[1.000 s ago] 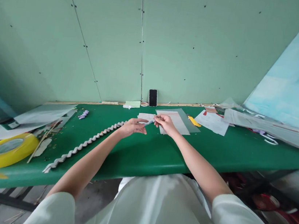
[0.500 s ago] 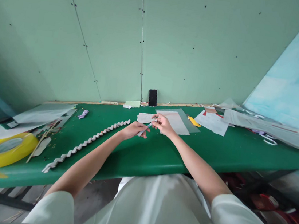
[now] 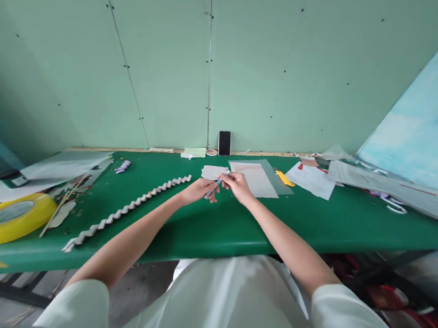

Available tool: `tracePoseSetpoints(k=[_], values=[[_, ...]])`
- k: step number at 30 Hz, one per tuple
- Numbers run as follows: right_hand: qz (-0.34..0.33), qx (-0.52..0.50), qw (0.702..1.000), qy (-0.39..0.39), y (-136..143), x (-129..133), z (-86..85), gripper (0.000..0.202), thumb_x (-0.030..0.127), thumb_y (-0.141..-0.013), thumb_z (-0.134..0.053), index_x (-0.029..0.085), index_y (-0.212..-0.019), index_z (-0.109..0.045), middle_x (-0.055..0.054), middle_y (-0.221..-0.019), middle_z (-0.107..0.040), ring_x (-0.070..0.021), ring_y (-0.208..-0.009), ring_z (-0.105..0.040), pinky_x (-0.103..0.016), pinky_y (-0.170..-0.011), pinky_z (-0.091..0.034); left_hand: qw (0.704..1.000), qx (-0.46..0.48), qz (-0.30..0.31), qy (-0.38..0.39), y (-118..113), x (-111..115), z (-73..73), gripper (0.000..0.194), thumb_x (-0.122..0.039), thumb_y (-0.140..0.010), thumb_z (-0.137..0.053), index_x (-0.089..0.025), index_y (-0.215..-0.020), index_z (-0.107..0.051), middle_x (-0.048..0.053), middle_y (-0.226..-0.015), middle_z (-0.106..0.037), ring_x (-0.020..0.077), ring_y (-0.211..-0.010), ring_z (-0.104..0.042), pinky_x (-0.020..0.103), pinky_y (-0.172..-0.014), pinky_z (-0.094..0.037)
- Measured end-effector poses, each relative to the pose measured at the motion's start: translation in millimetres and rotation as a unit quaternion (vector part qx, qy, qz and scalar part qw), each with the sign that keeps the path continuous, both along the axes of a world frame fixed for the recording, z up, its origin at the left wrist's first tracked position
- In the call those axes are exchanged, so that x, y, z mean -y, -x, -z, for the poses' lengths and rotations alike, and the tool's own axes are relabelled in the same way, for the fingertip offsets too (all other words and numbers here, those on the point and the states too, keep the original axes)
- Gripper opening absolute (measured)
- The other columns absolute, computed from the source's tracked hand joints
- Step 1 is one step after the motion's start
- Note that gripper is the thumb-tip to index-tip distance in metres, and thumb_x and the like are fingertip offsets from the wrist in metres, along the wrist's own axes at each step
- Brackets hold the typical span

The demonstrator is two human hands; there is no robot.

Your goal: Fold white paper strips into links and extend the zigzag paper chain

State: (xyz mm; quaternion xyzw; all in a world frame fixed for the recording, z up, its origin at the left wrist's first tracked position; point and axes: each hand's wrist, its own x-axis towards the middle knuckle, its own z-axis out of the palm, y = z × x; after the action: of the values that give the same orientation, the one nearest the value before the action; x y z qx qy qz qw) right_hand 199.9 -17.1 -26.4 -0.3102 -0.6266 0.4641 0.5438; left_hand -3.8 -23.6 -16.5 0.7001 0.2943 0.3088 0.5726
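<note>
My left hand (image 3: 196, 191) and my right hand (image 3: 239, 186) meet over the middle of the table, both closed. Between them, held at a slant, is a narrow pale strip (image 3: 215, 186), bluish grey and probably folded paper. The left fingers grip its lower part and the right fingertips pinch the upper end; much of it is covered by fingers. Left of my hands lies a long zigzag braid of folded white strips (image 3: 131, 206). Small white paper pieces (image 3: 213, 172) lie just behind my hands.
The green table (image 3: 194, 230) holds a yellow tape roll (image 3: 41, 210), a purple folded piece (image 3: 123, 166), a white sheet (image 3: 259, 179), a yellow cutter (image 3: 285, 178) and papers (image 3: 310, 179). A phone (image 3: 225, 143) leans on the wall. Plastic-wrapped sheets (image 3: 397, 188) lie right.
My right hand has come slightly down and its fingers have closed nearer the left hand. Less of the pale strip shows between them. Everything on the table stays in place.
</note>
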Motion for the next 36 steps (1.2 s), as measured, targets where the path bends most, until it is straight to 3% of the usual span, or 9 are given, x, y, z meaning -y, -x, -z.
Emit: tracePoseSetpoints(k=[7,14,18,22,24,28,36], values=[[0.071,0.001,0.997,-0.015,-4.0,1.9,-10.1,0.046,0.064,-0.083,-0.076,0.019,-0.074,-0.075,-0.003,-0.062,-0.063,-0.0144,-0.054,-0.049,-0.03,-0.054,-0.039,0.998,0.008,0.023,0.054,-0.5,-2.6,2.7,0.058,-0.072,-0.083,-0.075,-0.015,-0.083,-0.064,-0.01,-0.047,-0.043,0.012,-0.048,-0.056,0.042,-0.082,-0.062],[0.103,0.001,0.994,-0.022,-3.8,-3.8,-4.2,0.051,0.069,-0.084,-0.074,0.02,-0.072,-0.072,-0.004,-0.062,-0.063,-0.0152,-0.054,-0.049,-0.03,-0.052,-0.039,1.0,0.003,-0.004,0.024,-1.1,-3.2,3.7,0.059,-0.074,-0.083,-0.073,-0.015,-0.081,-0.065,-0.006,-0.045,-0.049,0.013,-0.047,-0.057,0.041,-0.078,-0.062],[0.085,0.001,0.996,-0.015,0.6,-1.3,-0.6,0.049,0.068,-0.084,-0.074,0.02,-0.075,-0.073,-0.002,-0.06,-0.06,-0.0142,-0.053,-0.047,-0.029,-0.051,-0.038,1.0,0.001,-0.012,0.004,-3.0,-0.6,3.1,0.058,-0.073,-0.086,-0.07,-0.016,-0.082,-0.065,-0.006,-0.046,-0.049,0.0131,-0.047,-0.057,0.041,-0.079,-0.062],[-0.012,0.023,1.0,-0.001,7.8,4.6,3.1,0.045,0.064,-0.081,-0.079,0.019,-0.08,-0.076,-0.003,-0.065,-0.064,-0.0157,-0.059,-0.053,-0.029,-0.055,-0.04,0.999,0.022,-0.021,-0.013,-4.7,0.8,3.4,0.056,-0.071,-0.089,-0.068,-0.016,-0.08,-0.064,-0.007,-0.046,-0.047,0.0125,-0.046,-0.056,0.04,-0.079,-0.063],[-0.035,0.032,0.999,-0.01,10.1,6.9,4.4,0.044,0.062,-0.081,-0.08,0.019,-0.072,-0.073,-0.002,-0.065,-0.064,-0.0155,-0.059,-0.053,-0.029,-0.057,-0.039,0.999,0.023,-0.018,-0.019,-4.1,0.6,4.8,0.056,-0.07,-0.091,-0.065,-0.016,-0.08,-0.063,-0.006,-0.047,-0.049,0.0128,-0.047,-0.058,0.04,-0.079,-0.062],[0.014,0.046,0.998,-0.031,8.7,7.0,2.9,0.054,0.057,-0.082,-0.081,0.02,-0.051,-0.057,0.002,-0.05,-0.05,-0.0122,-0.051,-0.042,-0.029,-0.054,-0.031,1.0,0.013,-0.007,-0.028,-2.8,-0.3,7.6,0.056,-0.07,-0.093,-0.062,-0.015,-0.082,-0.063,-0.006,-0.047,-0.05,0.0126,-0.048,-0.058,0.038,-0.078,-0.062],[0.087,-0.048,0.994,-0.035,-6.1,-15.0,0.0,0.057,0.056,-0.08,-0.082,0.021,-0.049,-0.051,0.004,-0.05,-0.041,-0.0109,-0.052,-0.038,-0.028,-0.055,-0.033,0.999,-0.002,0.024,-0.032,-7.0,3.9,1.1,0.054,-0.068,-0.093,-0.064,-0.015,-0.081,-0.062,-0.007,-0.047,-0.049,0.0122,-0.048,-0.057,0.038,-0.076,-0.062]])
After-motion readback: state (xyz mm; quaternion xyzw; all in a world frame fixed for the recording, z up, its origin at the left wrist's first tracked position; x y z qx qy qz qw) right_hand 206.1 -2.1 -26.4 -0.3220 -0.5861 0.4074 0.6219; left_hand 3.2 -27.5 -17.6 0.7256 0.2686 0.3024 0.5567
